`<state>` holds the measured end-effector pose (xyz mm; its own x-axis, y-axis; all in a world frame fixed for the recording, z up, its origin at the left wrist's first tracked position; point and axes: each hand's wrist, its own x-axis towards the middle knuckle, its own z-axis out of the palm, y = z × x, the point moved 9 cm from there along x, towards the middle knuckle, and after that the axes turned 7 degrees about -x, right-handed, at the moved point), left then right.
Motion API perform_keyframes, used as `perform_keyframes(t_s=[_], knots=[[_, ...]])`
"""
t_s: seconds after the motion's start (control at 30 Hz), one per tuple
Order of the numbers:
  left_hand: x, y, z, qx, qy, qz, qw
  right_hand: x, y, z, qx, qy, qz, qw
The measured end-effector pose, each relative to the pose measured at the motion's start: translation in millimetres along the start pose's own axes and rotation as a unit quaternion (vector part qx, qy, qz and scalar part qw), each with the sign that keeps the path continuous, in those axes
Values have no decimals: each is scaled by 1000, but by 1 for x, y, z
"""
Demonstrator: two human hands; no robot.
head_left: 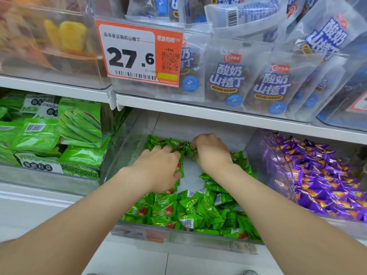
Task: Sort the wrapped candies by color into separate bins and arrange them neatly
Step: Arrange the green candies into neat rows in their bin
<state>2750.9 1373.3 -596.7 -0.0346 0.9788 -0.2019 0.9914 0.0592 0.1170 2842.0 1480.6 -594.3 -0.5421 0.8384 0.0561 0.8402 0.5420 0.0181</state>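
Green wrapped candies fill the front of a clear plastic bin on the lower shelf, and more lie in a row along its back. My left hand is deep in the bin, fingers curled over green candies at the back left, thumb against several more. My right hand is beside it, its fingers curled round green candies at the back middle. A bare white patch of bin floor shows between the two hands. Purple wrapped candies fill the neighbouring clear bin to the right.
Green snack packets fill the bin on the left. The shelf above overhangs the bins and carries blue-and-white packets and an orange price tag. A white shelf edge runs along the front.
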Motion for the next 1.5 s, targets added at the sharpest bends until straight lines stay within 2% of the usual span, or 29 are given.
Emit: perform_keyframes(t_s=[0.13, 0.23, 0.3, 0.43, 0.5, 0.6, 0.7, 0.77, 0.83, 0.87, 0.93, 0.97, 1.13, 1.2, 1.27, 1.3, 1.33, 1.37, 1.4, 1.43, 1.5], knots=[[-1, 4, -2, 19, 4, -2, 1000, 4, -1, -3, -10, 6, -22, 1000], [-3, 6, -8, 15, 20, -3, 1000, 5, 15, -11, 39, -31, 14, 999], [-4, 9, -13, 14, 38, 0, 999, -4, 25, -21, 35, -41, 30, 998], [-7, 15, -21, 5, 70, 8, 998, -46, 22, -13, -39, -136, 5, 990], [-9, 18, -22, 1, 74, 15, 997, -54, 18, -7, -34, -150, -4, 988], [-9, 16, -20, -33, 86, 22, 996, -55, 16, -13, -5, -136, -9, 991], [-8, 17, -26, -121, 115, 47, 985, -54, 19, -29, 12, -66, 0, 998], [-8, 20, -34, -206, 127, 48, 969, -54, 19, -43, 74, -10, -3, 997], [-8, 21, -36, -323, 124, 29, 938, -58, 13, -57, 173, 29, -27, 984], [-8, 20, -35, -406, 122, 10, 906, -61, 11, -62, 214, 45, -32, 975], [-11, 13, -31, -573, 127, -41, 809, -63, 11, -63, 272, 52, -20, 961], [-13, 9, -30, -618, 126, -61, 773, -62, 11, -60, 293, 47, -15, 955], [-19, 3, -29, -663, 108, -88, 736, -60, 21, -47, 353, -14, -18, 935], [-18, 4, -25, -720, 85, -92, 682, -62, 30, -47, 417, -29, 8, 908], [-16, 13, -19, -786, 38, -85, 611, -63, 36, -42, 516, -83, 42, 852], [-16, 17, -17, -802, 19, -81, 591, -63, 35, -39, 550, -112, 52, 826], [-15, 19, -15, -801, 11, -80, 593, -64, 34, -36, 574, -129, 58, 806], [-13, 17, -13, -784, 17, -83, 615, -63, 34, -33, 577, -133, 68, 803], [-11, 14, -13, -749, 37, -87, 656, -61, 35, -30, 563, -127, 82, 813], [-10, 8, -15, -694, 67, -90, 711, -60, 38, -29, 528, -109, 95, 837], [-9, -5, -26, -529, 132, -90, 833, -52, 47, -32, 369, -40, 103, 923]])
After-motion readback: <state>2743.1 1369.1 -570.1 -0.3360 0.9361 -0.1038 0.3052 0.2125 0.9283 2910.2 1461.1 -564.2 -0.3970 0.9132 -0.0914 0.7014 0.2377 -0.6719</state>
